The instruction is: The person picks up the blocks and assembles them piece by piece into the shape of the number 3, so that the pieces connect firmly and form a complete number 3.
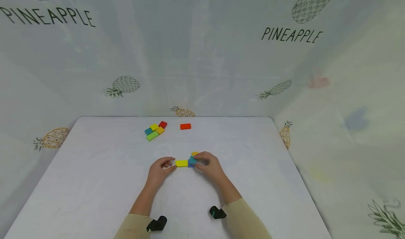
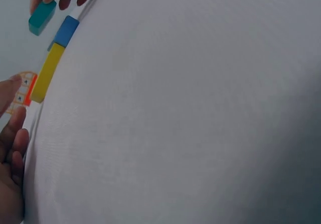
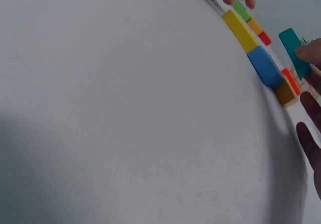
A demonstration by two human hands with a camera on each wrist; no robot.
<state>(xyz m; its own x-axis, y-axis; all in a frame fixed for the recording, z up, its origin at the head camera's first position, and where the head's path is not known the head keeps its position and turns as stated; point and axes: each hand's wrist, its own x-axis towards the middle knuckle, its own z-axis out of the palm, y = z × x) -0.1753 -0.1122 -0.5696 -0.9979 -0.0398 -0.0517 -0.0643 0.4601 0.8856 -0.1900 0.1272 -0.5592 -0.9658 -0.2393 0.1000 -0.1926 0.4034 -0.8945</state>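
Between thumb and fingers my right hand (image 1: 211, 166) pinches a teal block (image 3: 292, 49), held raised over a blue block (image 3: 265, 66). The blue block lies end to end with a long yellow block (image 1: 181, 163) on the table. An orange-yellow block (image 3: 286, 93) is just beyond the blue one, by the right fingers. At the yellow block's left end is my left hand (image 1: 158, 171), its thumb and fingers spread apart and loosely bent. A small gap shows between those fingertips and the yellow block in the left wrist view.
Toward the back of the white table (image 1: 95, 175) lies a cluster of several blocks, among them a green block (image 1: 152, 136) and a dark red block (image 1: 162, 124). A red block (image 1: 185, 126) lies apart to their right. A pineapple-print curtain (image 1: 202, 56) hangs behind the table.
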